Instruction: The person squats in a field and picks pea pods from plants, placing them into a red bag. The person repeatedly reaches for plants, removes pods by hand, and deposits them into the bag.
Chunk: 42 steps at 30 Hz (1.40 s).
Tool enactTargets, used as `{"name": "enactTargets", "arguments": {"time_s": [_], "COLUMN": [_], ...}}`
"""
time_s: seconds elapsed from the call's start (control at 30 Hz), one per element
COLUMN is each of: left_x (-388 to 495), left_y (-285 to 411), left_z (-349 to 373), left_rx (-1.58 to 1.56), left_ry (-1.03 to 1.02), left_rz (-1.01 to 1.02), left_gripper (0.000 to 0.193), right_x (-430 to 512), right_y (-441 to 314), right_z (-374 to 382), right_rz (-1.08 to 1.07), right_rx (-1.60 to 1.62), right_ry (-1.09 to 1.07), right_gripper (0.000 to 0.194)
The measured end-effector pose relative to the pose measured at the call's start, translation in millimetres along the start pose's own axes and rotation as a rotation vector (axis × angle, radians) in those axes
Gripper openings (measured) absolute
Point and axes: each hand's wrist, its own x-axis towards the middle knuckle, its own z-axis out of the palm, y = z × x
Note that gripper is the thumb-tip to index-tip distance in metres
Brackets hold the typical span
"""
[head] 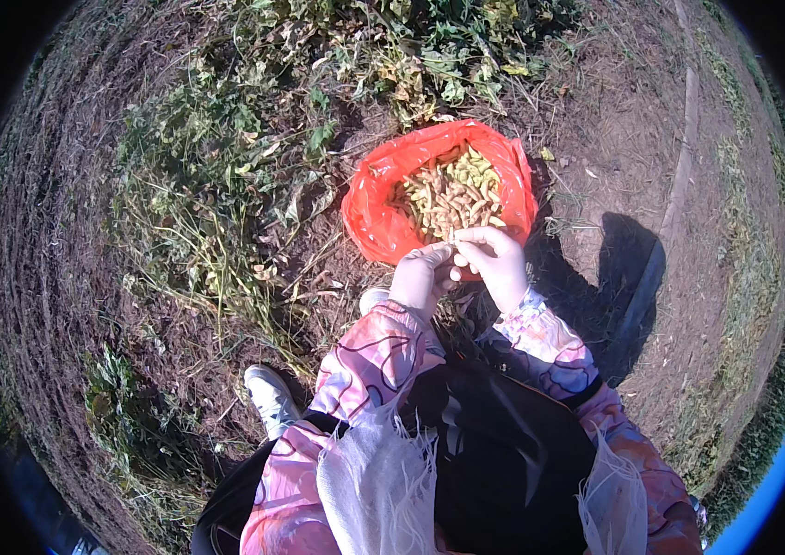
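Observation:
Both of my hands meet over the near rim of a red plastic bag [382,229]. The fingertips of my left hand [420,274] and my right hand [500,267] pinch together around a small pale piece [452,239]. It looks like part of a bean pod, but the fingers hide most of it. Inside the bag lies a heap of bean pods [451,198], tan in front and yellow-green towards the back right. The bag stands on the soil with its mouth wide apart.
Cut leafy bean plants [212,187] lie to the left, and more leafy stalks [427,48] lie behind the bag. A long pale strip [687,132] runs along the soil at right. My shoe [271,399] rests at lower left. A dark apron [489,444] covers my lap.

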Motion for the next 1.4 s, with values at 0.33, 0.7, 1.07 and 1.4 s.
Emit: {"name": "enactTargets", "arguments": {"time_s": [0.33,0.7,1.07,1.4], "left_x": [4.7,-9.2,-17.7,-31.0], "left_y": [-4.3,-35.5,-38.2,-55.2], "left_z": [-1.9,-18.7,-66.1,-74.8], "left_rx": [0.333,0.564,0.594,0.611], "left_ry": [0.002,-0.142,-0.13,0.044], "left_rz": [0.125,-0.076,-0.14,-0.063], "left_gripper": [0.013,0.023,0.03,0.023], "right_x": [8.2,-24.4,-42.5,20.3], "right_y": [-1.4,13.0,-16.7,-7.6], "right_z": [-8.0,-27.3,-79.0,-47.4], "right_rz": [0.097,0.147,0.1,-0.008], "right_rx": [0.1,-0.181,-1.198,-1.506], "right_ry": [0.098,-0.18,-0.548,-0.179], "right_gripper": [0.024,0.014,0.03,0.027]}}
